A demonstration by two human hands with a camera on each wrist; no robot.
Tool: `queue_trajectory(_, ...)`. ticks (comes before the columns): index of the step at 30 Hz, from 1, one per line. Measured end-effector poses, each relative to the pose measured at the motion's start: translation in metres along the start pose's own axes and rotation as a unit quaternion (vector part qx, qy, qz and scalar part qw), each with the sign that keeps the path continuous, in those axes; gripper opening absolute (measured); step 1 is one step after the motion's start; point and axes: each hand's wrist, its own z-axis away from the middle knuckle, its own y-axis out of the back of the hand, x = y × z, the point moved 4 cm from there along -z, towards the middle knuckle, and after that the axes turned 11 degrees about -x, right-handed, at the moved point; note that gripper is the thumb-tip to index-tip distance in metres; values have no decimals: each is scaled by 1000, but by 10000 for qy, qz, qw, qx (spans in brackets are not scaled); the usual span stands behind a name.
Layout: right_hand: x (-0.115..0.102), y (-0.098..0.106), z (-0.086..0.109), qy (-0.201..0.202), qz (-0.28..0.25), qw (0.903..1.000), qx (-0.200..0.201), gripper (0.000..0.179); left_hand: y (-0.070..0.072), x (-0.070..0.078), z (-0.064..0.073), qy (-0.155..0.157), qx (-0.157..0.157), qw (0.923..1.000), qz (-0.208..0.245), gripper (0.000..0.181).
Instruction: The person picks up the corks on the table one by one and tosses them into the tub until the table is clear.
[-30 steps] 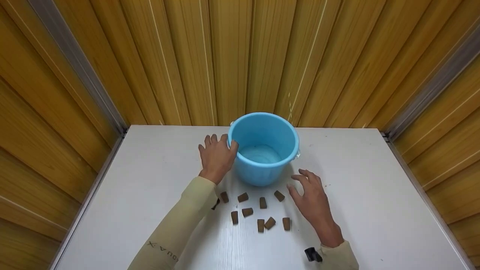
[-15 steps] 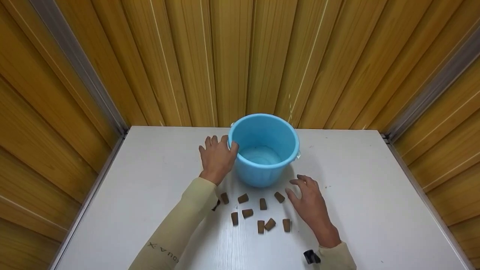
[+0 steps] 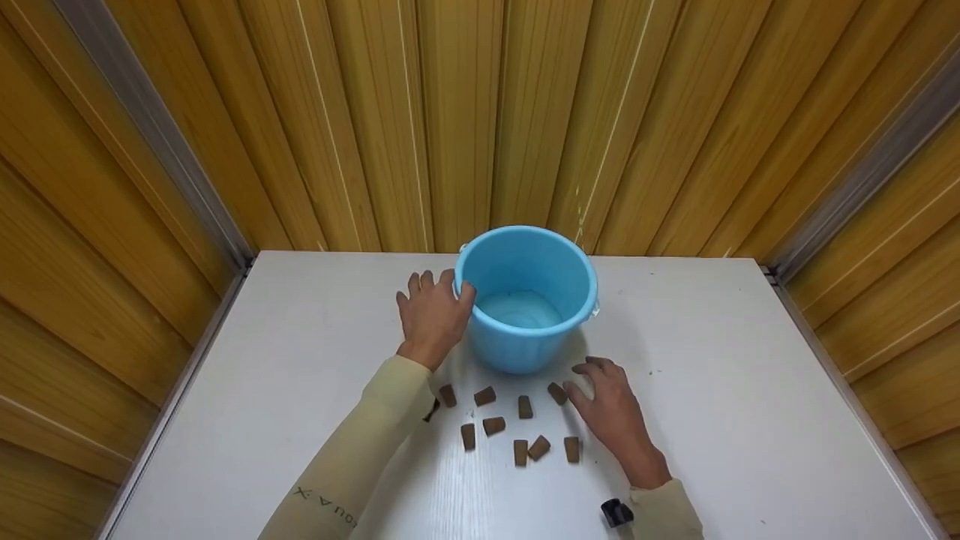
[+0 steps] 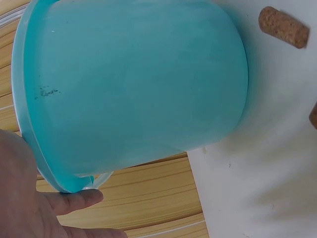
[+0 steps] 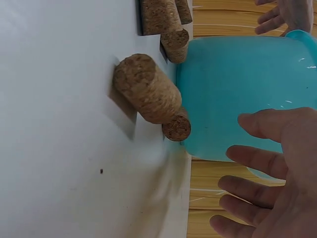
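A light blue bucket [image 3: 517,349] stands upright, and I can see down to its bottom. My left hand [image 3: 433,311] holds its left rim, thumb over the edge and fingers outside. In the left wrist view two of those fingers extend past the rim beside the bucket wall [image 4: 138,84]. Several brown corks lie scattered in front. My right hand [image 3: 611,409] hovers beside the nearest cork [image 3: 557,393], thumb and fingers spread. Nothing is between the fingers in the right wrist view, where a large cork [image 5: 148,94] lies on the table.
The white table [image 3: 720,405] is backed by a wood-patterned corrugated wall [image 3: 457,127], with similar panels at both sides. Metal rails [image 3: 180,150] run along the corners. More corks, such as one cork [image 3: 572,449] at the front right, lie below the bucket.
My right hand has moved down and to the left, closer to the nearest cork. The left hand and the bucket have stayed in place.
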Motion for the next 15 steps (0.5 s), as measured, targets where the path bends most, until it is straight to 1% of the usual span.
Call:
queue_trajectory(7,5,-6,-1,-69,-9,9999,-107,30,0,0,0,65,-77,9999,-16,62)
queue_trajectory(15,8,-12,-6,-16,87,9999,-113,31,0,0,-1,56,-35,10000,-10,62)
